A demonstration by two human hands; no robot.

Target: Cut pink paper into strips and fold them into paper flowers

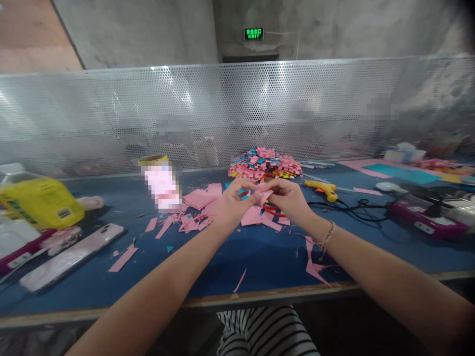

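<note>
My left hand (239, 200) and my right hand (287, 198) meet over the middle of the blue table, fingers pinched on a small piece of pink paper (264, 197). The paper looks folded or creased between the fingertips. Beneath and around the hands lie cut pink paper pieces (253, 216), and part of something red and thin shows below the right hand. Just behind, a heap of pink, blue and yellow paper cuttings (265, 163) is piled up. Left of the hands are a pink paper sheet (200, 199) and narrow pink strips (166, 226).
A yellow glue gun (322, 189) with a black cord lies right, near a purple power strip (426, 220). A can-like container (161, 183), a phone (72, 257) and a yellow-labelled bottle (42, 200) stand or lie left. A perforated metal panel (208, 113) closes the back.
</note>
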